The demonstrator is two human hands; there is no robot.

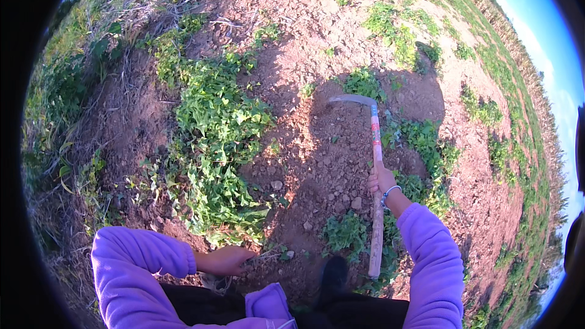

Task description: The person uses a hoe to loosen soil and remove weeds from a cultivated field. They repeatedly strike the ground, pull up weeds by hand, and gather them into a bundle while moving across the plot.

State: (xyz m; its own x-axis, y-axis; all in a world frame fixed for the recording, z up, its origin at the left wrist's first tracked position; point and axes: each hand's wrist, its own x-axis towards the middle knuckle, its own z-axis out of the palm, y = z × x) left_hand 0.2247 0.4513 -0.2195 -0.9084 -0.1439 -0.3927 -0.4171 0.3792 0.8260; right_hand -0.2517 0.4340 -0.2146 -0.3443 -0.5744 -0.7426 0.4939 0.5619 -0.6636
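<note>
My right hand [382,180] is wrapped around the wooden handle of a sickle [375,219]. Coloured bands circle the handle near its top. The curved metal blade [354,99] points left, over loose brown soil. Low in front of my body, my left hand [226,260] is closed on a small bunch of thin, dry stems [269,254] that stick out to the right. My left fingertips are partly hidden. Just ahead of that hand grows a dense row of leafy green vines [219,146].
More vine plants [422,141] grow in a row on the right, some beside the handle. Clods and small stones [356,203] dot the furrow. My dark shoe [335,272] stands near the handle's lower end. Dry grass [151,4] lies at the upper left.
</note>
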